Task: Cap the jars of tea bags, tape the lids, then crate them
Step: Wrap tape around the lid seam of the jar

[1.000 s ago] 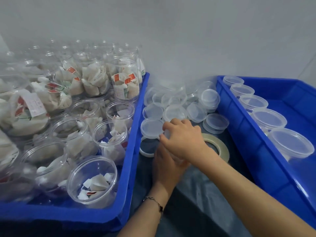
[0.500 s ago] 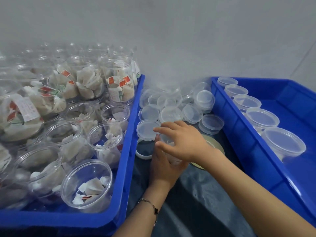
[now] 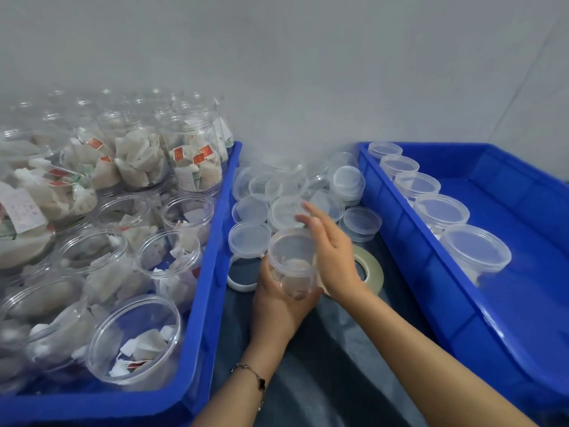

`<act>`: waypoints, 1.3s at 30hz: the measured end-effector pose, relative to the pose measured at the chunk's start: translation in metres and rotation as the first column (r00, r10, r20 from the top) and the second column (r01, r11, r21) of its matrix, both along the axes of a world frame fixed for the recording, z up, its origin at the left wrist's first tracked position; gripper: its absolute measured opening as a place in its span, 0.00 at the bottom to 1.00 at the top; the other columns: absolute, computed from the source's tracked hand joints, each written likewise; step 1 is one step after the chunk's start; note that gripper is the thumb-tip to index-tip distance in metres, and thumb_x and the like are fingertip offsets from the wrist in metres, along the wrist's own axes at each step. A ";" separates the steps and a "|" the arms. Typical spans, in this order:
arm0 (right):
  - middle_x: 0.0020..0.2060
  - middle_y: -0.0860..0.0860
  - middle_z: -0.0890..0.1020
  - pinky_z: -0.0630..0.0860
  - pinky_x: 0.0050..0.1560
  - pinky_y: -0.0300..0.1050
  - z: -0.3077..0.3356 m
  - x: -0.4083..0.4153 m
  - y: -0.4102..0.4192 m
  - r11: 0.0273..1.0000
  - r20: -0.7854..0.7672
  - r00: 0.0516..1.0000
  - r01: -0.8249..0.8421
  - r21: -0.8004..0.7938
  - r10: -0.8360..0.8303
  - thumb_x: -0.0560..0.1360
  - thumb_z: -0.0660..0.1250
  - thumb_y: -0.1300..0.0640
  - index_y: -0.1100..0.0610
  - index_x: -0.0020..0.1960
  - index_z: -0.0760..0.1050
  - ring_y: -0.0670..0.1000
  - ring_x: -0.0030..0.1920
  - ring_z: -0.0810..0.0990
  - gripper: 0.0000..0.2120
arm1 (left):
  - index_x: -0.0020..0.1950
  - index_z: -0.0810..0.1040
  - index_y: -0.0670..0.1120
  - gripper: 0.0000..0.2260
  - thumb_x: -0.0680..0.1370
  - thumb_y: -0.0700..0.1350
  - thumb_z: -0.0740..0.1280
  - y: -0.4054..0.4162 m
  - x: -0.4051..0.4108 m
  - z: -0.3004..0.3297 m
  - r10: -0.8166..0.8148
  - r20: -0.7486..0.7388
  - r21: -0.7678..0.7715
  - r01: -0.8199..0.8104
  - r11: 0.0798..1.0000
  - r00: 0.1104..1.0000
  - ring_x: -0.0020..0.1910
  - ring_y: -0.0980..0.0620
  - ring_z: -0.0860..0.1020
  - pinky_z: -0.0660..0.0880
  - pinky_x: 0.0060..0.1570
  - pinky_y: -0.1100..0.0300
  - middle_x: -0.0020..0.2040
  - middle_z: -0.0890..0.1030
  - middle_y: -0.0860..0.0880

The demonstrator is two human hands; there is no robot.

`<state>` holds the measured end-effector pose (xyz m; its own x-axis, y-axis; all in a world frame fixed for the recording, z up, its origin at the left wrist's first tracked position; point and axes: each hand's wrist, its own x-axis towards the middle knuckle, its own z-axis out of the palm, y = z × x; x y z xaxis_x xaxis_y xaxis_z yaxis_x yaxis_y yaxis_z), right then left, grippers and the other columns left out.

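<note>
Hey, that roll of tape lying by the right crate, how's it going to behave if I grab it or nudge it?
The tape roll lies flat on the dark sheet, so a nudge should slide it, not roll it. It is a thin ring with an open middle, so probably light and easy to hook with a finger. Stood on edge, it would likely roll.

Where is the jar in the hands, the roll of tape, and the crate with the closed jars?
held jar (image 3: 292, 260): head view, on its clear wall below the lid.
roll of tape (image 3: 374, 274): head view, on its right band.
right blue crate (image 3: 406, 241): head view, on its near left wall.
</note>
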<state>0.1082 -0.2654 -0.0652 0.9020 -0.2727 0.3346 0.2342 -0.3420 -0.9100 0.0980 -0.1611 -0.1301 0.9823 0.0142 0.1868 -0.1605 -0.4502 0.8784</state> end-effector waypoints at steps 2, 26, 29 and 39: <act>0.66 0.47 0.74 0.66 0.66 0.41 -0.017 -0.006 -0.025 0.994 -0.152 0.982 0.110 -0.012 -0.111 0.80 0.56 0.48 0.49 0.73 0.64 0.43 0.64 0.72 0.21 | 0.70 0.61 0.54 0.45 0.57 0.63 0.75 0.000 -0.004 -0.004 -0.002 -0.003 -0.033 0.002 0.999 1.000 0.61 0.54 0.75 0.75 0.57 0.58 0.64 0.75 0.54; 0.24 0.50 0.73 0.63 0.21 0.39 -0.067 -0.085 -0.051 0.342 0.218 0.934 0.311 -0.887 -0.284 0.58 0.79 0.44 0.56 0.30 0.69 0.52 0.23 0.74 0.23 | 0.73 0.59 0.49 0.49 0.58 0.66 0.72 0.005 -0.008 -0.012 -0.010 0.048 0.078 0.006 0.997 0.999 0.60 0.47 0.76 0.73 0.52 0.59 0.62 0.77 0.47; 0.24 0.51 0.72 0.64 0.19 0.41 -0.068 -0.091 -0.053 0.384 0.236 0.910 0.364 -0.849 -0.342 0.57 0.81 0.47 0.58 0.29 0.68 0.53 0.22 0.73 0.23 | 0.70 0.63 0.45 0.48 0.58 0.71 0.69 0.006 -0.012 -0.009 0.021 0.082 -0.038 -0.018 0.999 0.996 0.56 0.47 0.78 0.69 0.47 0.63 0.59 0.78 0.47; 0.25 0.52 0.72 0.64 0.19 0.41 -0.073 -0.089 -0.053 0.374 0.240 0.888 0.392 -0.840 -0.392 0.57 0.81 0.49 0.58 0.30 0.69 0.54 0.23 0.73 0.22 | 0.62 0.65 0.31 0.51 0.63 0.76 0.60 0.015 -0.008 0.000 0.236 0.083 -0.321 -0.198 0.926 0.968 0.56 0.37 0.77 0.74 0.55 0.49 0.57 0.76 0.33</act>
<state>0.0193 -0.3182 -0.1380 0.7745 -0.1746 0.6080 -0.1444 -0.9846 -0.0987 0.0903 -0.1459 -0.1306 0.9199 0.2996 0.2530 -0.2002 -0.1959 0.9600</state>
